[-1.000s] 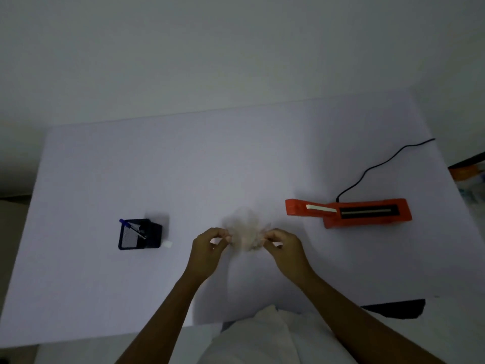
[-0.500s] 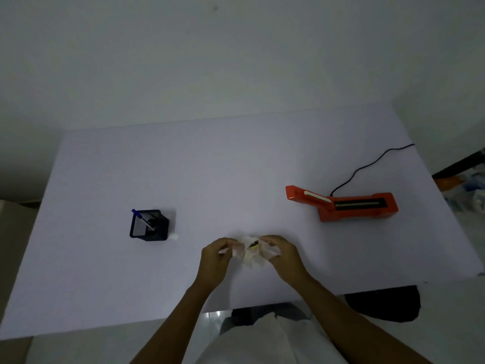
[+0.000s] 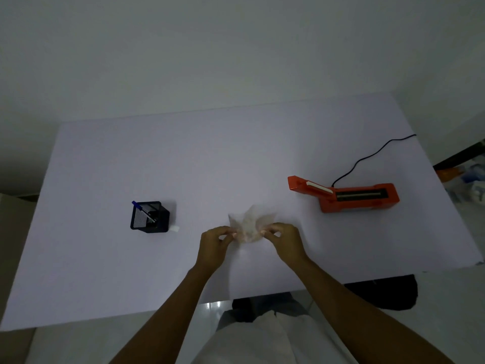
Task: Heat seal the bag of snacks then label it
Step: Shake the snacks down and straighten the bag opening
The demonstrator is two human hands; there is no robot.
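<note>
Bag of snacks, bunched half a second ago, now spread out between left hand and right hand, each pinching a side near the tabletop front edge; heat sealer by the right edge untouched, so probably still prepping the seal.

Pale lilac flat worktop fills most of my view, backed by a plain white wall. Left of centre stands a black square wire-mesh pen holder. Past the right edge I see blurred orange and blue clutter; a dark shape lies below the near edge.
</note>
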